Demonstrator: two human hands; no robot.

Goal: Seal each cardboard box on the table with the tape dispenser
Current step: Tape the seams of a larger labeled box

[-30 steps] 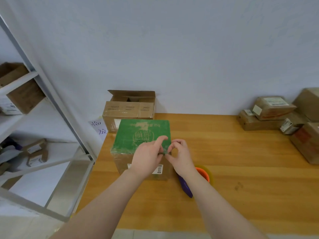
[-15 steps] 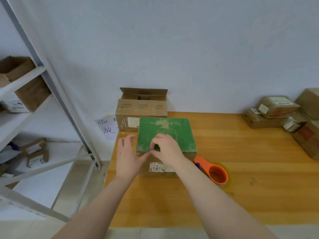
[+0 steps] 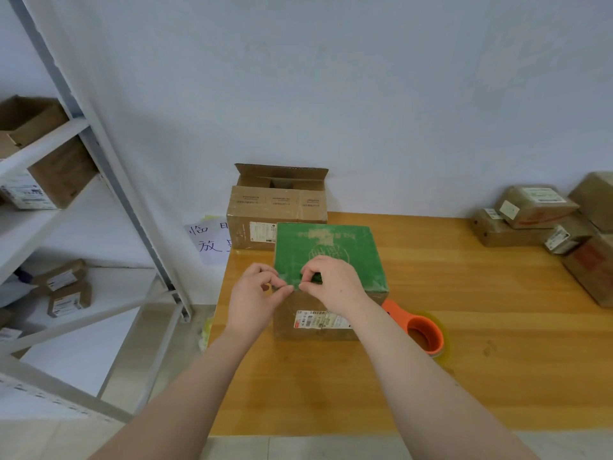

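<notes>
1. The green-topped box (image 3: 335, 250) stands at the left end of the tabletop (image 3: 491, 293). Its left side is close to the tabletop's left edge, and its labelled brown front faces 6 o'clock.
2. The left hand (image 3: 253, 295) has thumb and forefinger closed together at the box's near-left top corner, at about 7 o'clock of the green top.
3. The right hand (image 3: 333, 283) is just beside it, its fingers curled over the near top edge and nipping it. What lies between the fingertips of either hand is too small to make out.
4. The tape dispenser (image 3: 423, 332), orange, lies on the tabletop at 4 o'clock of the box. It is just beside the box's near-right corner, its handle end partly hidden by the right forearm, and neither hand is on it.
5. An open carton (image 3: 277, 212) stands at 11 o'clock against the wall with its flaps up. Whether it touches the green-topped box I cannot tell.
6. Taped parcels (image 3: 530, 210) are stacked at 2 to 3 o'clock, well apart from the box, and bare wood runs between them.
7. Toward 6 o'clock, bare wood runs to the tabletop's near edge, crossed only by the forearms.
8. At 9 o'clock, past the left edge, stands a metal shelf rack (image 3: 109, 161) holding small cartons. A handwritten note (image 3: 207, 244) hangs between rack and carton.
</notes>
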